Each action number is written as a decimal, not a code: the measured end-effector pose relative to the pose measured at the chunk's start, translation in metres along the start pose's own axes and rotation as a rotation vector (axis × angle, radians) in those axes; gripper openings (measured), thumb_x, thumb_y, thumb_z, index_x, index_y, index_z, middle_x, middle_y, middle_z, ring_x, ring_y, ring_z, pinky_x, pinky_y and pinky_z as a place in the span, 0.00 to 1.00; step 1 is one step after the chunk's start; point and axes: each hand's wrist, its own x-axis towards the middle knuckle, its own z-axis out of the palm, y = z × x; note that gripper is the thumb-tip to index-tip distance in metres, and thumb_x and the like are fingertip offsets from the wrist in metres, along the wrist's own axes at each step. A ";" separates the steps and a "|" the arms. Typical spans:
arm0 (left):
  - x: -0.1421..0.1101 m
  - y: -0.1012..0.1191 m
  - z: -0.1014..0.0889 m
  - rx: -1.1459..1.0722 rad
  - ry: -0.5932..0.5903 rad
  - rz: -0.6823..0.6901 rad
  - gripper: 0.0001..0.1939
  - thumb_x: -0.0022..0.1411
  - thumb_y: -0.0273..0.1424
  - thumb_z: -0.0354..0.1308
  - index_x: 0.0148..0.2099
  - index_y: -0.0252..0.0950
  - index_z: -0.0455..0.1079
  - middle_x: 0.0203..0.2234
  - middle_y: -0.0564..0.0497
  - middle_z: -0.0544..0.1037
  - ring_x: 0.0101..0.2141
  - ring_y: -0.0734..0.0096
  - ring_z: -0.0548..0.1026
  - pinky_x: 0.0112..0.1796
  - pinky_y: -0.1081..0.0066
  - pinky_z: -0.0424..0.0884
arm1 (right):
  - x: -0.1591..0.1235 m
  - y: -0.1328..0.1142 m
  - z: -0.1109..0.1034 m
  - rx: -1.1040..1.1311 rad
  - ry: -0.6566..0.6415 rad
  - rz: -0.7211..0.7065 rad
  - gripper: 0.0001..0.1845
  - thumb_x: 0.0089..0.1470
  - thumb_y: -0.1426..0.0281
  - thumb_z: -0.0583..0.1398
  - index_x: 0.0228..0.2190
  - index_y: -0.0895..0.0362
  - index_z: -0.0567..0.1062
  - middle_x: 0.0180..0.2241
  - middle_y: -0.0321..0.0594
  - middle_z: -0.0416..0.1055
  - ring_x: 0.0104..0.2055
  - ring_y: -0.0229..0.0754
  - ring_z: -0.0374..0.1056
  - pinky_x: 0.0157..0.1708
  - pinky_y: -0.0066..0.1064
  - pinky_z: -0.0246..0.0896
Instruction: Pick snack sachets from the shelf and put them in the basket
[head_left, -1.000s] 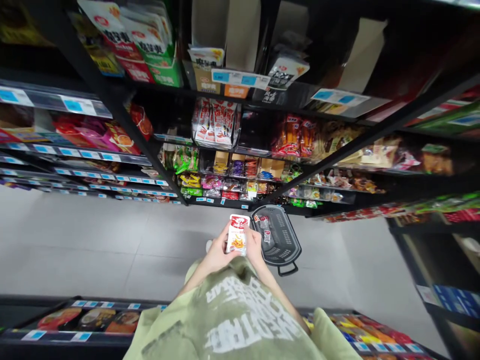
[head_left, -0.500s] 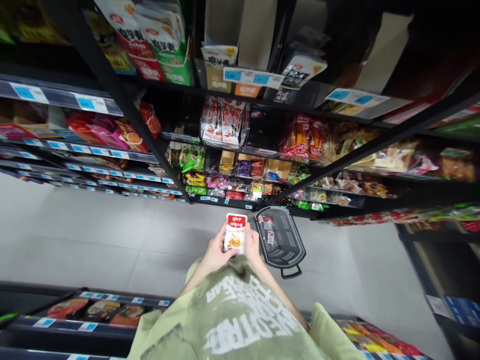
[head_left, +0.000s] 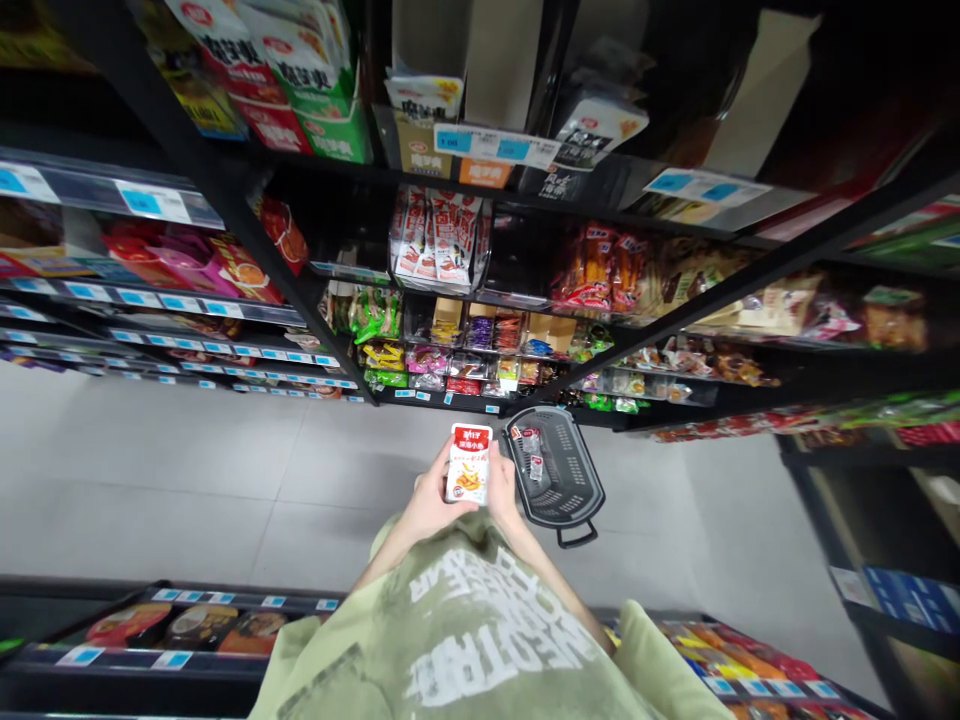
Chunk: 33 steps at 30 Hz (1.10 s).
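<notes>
Both hands hold a small red and white snack packet (head_left: 469,463) upright in front of my chest. My left hand (head_left: 431,502) grips its left edge and my right hand (head_left: 501,492) grips its right edge. Just to the right, on the floor, stands a black shopping basket (head_left: 571,498) with a few small packets (head_left: 534,455) lying inside. More packets of the same red and white kind (head_left: 439,237) hang on the shelf ahead.
Black store shelves (head_left: 315,300) full of snack bags run ahead and to the left, with blue price tags (head_left: 499,148) on the edges. Another shelf (head_left: 870,480) stands at the right. A low rack (head_left: 180,630) lies behind me. Grey tiled floor (head_left: 187,480) spreads to the left.
The packet stays in both hands, held at about the same spot. Only the view has shifted slightly; the basket has not moved.
</notes>
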 end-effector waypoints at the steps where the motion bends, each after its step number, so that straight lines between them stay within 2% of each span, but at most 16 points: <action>1: 0.000 0.000 0.000 0.001 -0.001 -0.004 0.61 0.45 0.25 0.72 0.73 0.43 0.38 0.52 0.43 0.76 0.47 0.59 0.78 0.47 0.63 0.74 | 0.000 0.000 0.000 0.003 0.004 -0.001 0.31 0.52 0.43 0.59 0.17 0.58 0.70 0.16 0.38 0.71 0.17 0.37 0.62 0.18 0.27 0.54; 10: -0.001 -0.005 -0.003 0.018 0.000 -0.008 0.63 0.42 0.24 0.74 0.72 0.43 0.40 0.55 0.41 0.74 0.50 0.55 0.76 0.49 0.62 0.73 | 0.000 0.001 0.000 -0.015 0.007 0.050 0.31 0.50 0.42 0.58 0.17 0.57 0.71 0.17 0.39 0.72 0.18 0.39 0.64 0.19 0.29 0.55; 14: -0.004 -0.003 -0.001 -0.120 0.003 0.030 0.62 0.42 0.26 0.74 0.72 0.43 0.41 0.57 0.40 0.71 0.53 0.53 0.73 0.50 0.61 0.71 | 0.003 -0.004 -0.002 -0.021 0.011 0.016 0.29 0.54 0.44 0.56 0.19 0.55 0.73 0.21 0.40 0.75 0.23 0.42 0.69 0.24 0.31 0.61; 17: -0.010 -0.004 0.004 -0.324 -0.049 0.054 0.65 0.38 0.28 0.77 0.72 0.43 0.43 0.58 0.39 0.69 0.51 0.53 0.74 0.48 0.63 0.71 | 0.009 -0.017 -0.008 0.143 -0.123 -0.049 0.18 0.54 0.51 0.61 0.31 0.52 0.78 0.35 0.41 0.79 0.36 0.46 0.74 0.35 0.34 0.67; 18: -0.012 -0.005 0.005 -0.389 -0.088 0.039 0.65 0.36 0.30 0.77 0.71 0.43 0.45 0.57 0.38 0.70 0.46 0.56 0.76 0.45 0.65 0.71 | 0.011 -0.021 -0.011 0.196 -0.213 -0.045 0.15 0.52 0.54 0.63 0.35 0.51 0.78 0.39 0.41 0.79 0.40 0.46 0.74 0.38 0.35 0.67; 20: -0.016 -0.007 0.008 -0.489 -0.192 -0.013 0.61 0.37 0.37 0.77 0.70 0.41 0.50 0.50 0.40 0.74 0.36 0.64 0.77 0.38 0.67 0.71 | 0.013 -0.026 -0.017 0.232 -0.386 -0.001 0.17 0.50 0.58 0.66 0.41 0.51 0.78 0.44 0.42 0.78 0.43 0.48 0.73 0.42 0.38 0.67; 22: -0.020 -0.008 0.007 -0.497 -0.320 -0.045 0.50 0.43 0.49 0.72 0.65 0.37 0.61 0.41 0.42 0.76 0.29 0.69 0.74 0.33 0.68 0.69 | 0.013 -0.027 -0.020 0.181 -0.443 0.022 0.17 0.48 0.60 0.67 0.41 0.52 0.79 0.40 0.42 0.79 0.39 0.46 0.74 0.40 0.37 0.68; 24: -0.021 -0.006 0.004 -0.392 -0.463 -0.046 0.41 0.49 0.59 0.62 0.55 0.33 0.72 0.34 0.43 0.76 0.29 0.66 0.72 0.34 0.66 0.68 | 0.012 -0.023 -0.022 0.086 -0.375 0.003 0.14 0.47 0.61 0.69 0.36 0.53 0.81 0.32 0.40 0.80 0.32 0.42 0.73 0.32 0.32 0.67; 26: -0.021 -0.002 0.002 -0.233 -0.593 -0.044 0.40 0.53 0.63 0.54 0.49 0.32 0.75 0.32 0.41 0.77 0.31 0.63 0.72 0.36 0.64 0.67 | 0.010 -0.021 -0.021 -0.013 -0.287 0.007 0.14 0.46 0.60 0.69 0.34 0.54 0.82 0.27 0.38 0.78 0.25 0.40 0.70 0.22 0.28 0.63; 27: -0.021 0.000 0.002 -0.166 -0.630 -0.047 0.41 0.55 0.64 0.51 0.49 0.31 0.76 0.32 0.41 0.77 0.31 0.62 0.72 0.37 0.64 0.66 | 0.009 -0.021 -0.021 -0.060 -0.266 0.025 0.15 0.46 0.60 0.69 0.35 0.55 0.82 0.26 0.38 0.78 0.23 0.40 0.69 0.19 0.27 0.61; 29: -0.021 0.002 0.003 -0.079 -0.627 -0.070 0.40 0.60 0.62 0.45 0.51 0.32 0.74 0.33 0.41 0.78 0.32 0.62 0.71 0.37 0.65 0.66 | 0.007 -0.024 -0.020 -0.136 -0.267 0.033 0.16 0.45 0.60 0.69 0.35 0.56 0.83 0.25 0.38 0.77 0.22 0.40 0.68 0.17 0.27 0.60; 33: -0.022 0.000 0.008 0.008 -0.603 -0.149 0.33 0.69 0.51 0.38 0.54 0.33 0.72 0.34 0.43 0.79 0.34 0.64 0.71 0.40 0.65 0.66 | 0.006 -0.035 -0.019 -0.205 -0.311 -0.081 0.11 0.46 0.63 0.69 0.32 0.56 0.84 0.26 0.38 0.78 0.26 0.40 0.70 0.25 0.29 0.63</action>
